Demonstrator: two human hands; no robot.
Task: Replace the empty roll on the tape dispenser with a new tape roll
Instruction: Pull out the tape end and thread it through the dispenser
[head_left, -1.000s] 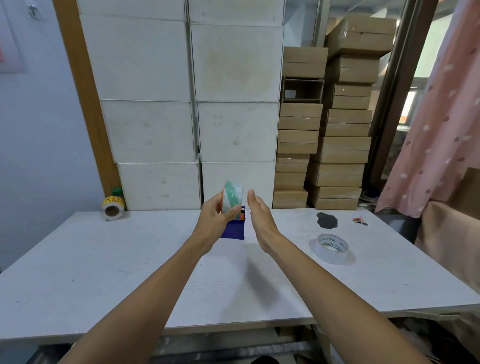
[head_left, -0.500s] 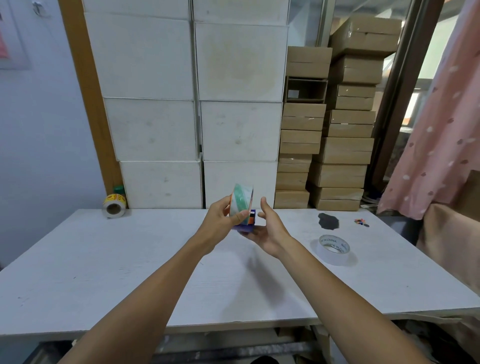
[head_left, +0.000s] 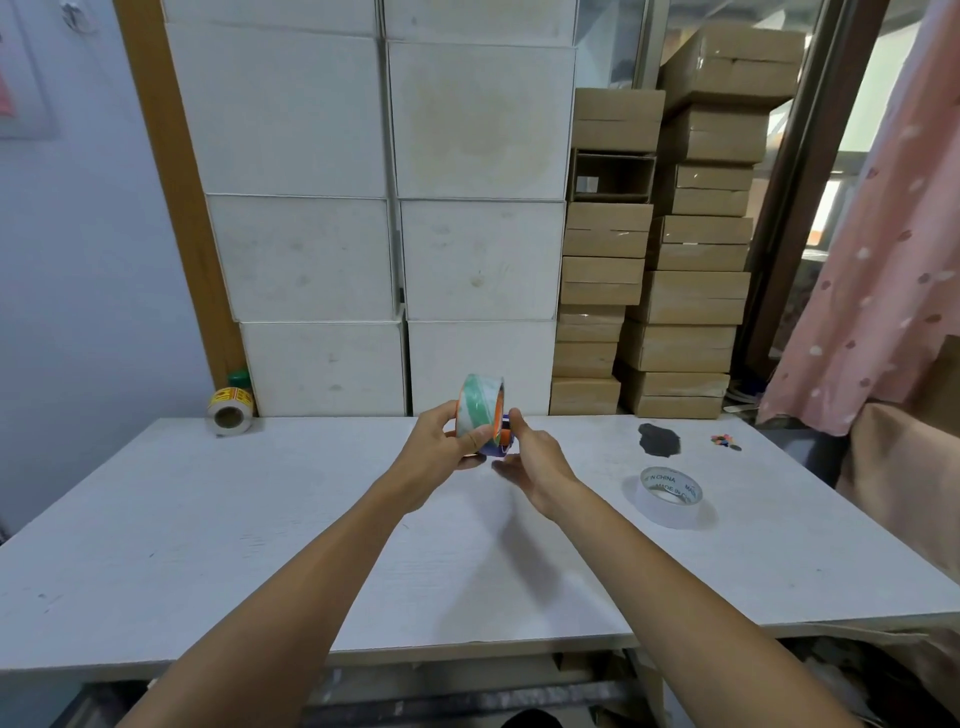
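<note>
My left hand (head_left: 441, 441) holds a clear tape roll (head_left: 480, 400) with green stripes and an orange core, upright above the white table (head_left: 234, 530). A small blue tape dispenser (head_left: 496, 448) sits just below and behind the roll, mostly hidden by my fingers. My right hand (head_left: 540, 457) grips the dispenser, thumb on top and fingers curled beneath. Roll and dispenser touch; I cannot tell whether the roll is seated on it. A second, white tape roll (head_left: 670, 496) lies flat on the table to the right.
A yellow-labelled roll (head_left: 229, 410) stands at the table's back left. A black patch (head_left: 660, 439) and small coloured bits (head_left: 724, 441) lie at the back right. White boxes (head_left: 322, 260) and brown cartons (head_left: 675, 291) are stacked behind the table. A pink curtain (head_left: 883, 260) hangs at right.
My right hand went from open beside the roll to gripping the blue dispenser, lifting it off the table. Both hands with roll and dispenser dropped slightly and drew together.
</note>
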